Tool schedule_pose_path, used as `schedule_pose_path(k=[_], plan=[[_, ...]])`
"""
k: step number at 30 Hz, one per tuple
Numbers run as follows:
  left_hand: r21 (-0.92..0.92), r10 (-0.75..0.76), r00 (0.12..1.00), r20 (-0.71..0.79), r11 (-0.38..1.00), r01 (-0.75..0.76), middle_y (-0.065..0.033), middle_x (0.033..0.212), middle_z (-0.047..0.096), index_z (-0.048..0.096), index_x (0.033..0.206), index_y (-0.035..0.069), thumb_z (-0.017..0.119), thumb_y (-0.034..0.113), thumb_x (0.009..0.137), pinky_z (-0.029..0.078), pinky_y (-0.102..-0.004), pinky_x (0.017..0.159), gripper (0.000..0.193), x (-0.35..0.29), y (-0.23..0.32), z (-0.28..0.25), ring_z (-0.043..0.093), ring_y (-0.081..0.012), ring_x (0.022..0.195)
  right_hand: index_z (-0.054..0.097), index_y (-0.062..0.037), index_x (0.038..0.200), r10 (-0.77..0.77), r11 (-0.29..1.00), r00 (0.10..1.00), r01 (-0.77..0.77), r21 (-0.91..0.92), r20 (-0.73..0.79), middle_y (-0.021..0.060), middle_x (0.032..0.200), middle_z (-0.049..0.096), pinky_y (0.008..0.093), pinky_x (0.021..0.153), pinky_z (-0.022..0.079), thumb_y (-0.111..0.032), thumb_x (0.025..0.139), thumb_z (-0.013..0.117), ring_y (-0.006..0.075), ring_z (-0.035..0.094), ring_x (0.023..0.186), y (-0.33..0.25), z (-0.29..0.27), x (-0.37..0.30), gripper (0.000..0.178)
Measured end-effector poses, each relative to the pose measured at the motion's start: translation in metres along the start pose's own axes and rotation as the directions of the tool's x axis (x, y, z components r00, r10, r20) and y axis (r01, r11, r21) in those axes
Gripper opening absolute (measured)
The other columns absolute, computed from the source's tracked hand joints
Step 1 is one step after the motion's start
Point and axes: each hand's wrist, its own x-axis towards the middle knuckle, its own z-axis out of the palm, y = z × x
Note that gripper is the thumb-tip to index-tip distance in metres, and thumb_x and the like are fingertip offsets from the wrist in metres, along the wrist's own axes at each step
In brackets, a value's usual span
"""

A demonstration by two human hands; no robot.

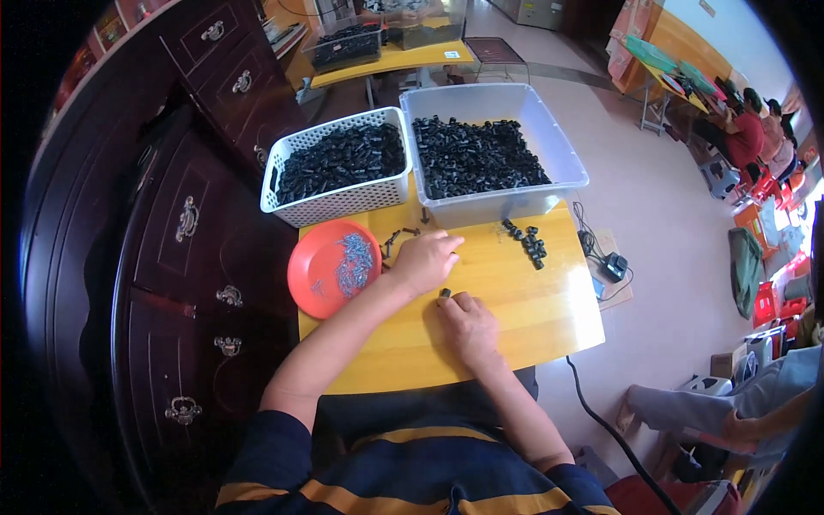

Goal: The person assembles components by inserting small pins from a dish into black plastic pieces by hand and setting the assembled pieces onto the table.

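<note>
My right hand (472,330) rests low over the yellow table, its fingers closed around a small black plastic part (445,293) that pokes out at the fingertips. Just above and to the left, my left hand (423,264) has its fingers pressed together; whatever they hold is hidden. Beside my left forearm lies a red plate (302,273) with many small silvery screws (354,264). Several slim black pieces (391,240) are scattered between the plate and my left hand. A cluster of short black parts (534,246) sits to the right on the table.
At the table's far side stand a white perforated basket (339,204) and a clear plastic bin (493,204), both holding black parts. Dark drawers (184,219) line the left. A cable (592,408) runs along the right. Other people (745,129) sit at the far right.
</note>
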Motion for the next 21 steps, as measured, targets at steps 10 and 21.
schedule_pose_path(k=[10,21], plan=[[0.191,0.208,0.976,0.061,0.958,-0.216,-0.0117,0.095,0.069,0.073,0.124,0.011,0.058,0.015,0.097,0.06,-0.0483,0.07,0.031,0.059,0.034,0.049,0.073,-0.0341,0.082,0.064,-0.0093,0.108,-0.095,0.993,0.995,0.093,0.069,0.027,0.0121,0.1,0.062,0.0451,0.079,0.054,-0.018,0.081,0.07,0.0322,0.064,0.091,0.004,0.001,-0.012,0.028],[0.167,0.362,0.93,0.071,0.915,-0.368,-0.0123,0.091,0.065,0.065,0.089,0.008,0.059,0.009,0.093,0.057,-0.0488,0.069,0.008,0.076,0.021,0.064,0.07,-0.0366,0.081,0.066,-0.0068,0.101,-0.121,0.991,0.991,0.118,0.058,0.054,0.0128,0.103,0.062,0.0433,0.08,0.054,-0.021,0.087,0.065,0.031,0.064,0.093,0.01,0.005,-0.014,0.02]])
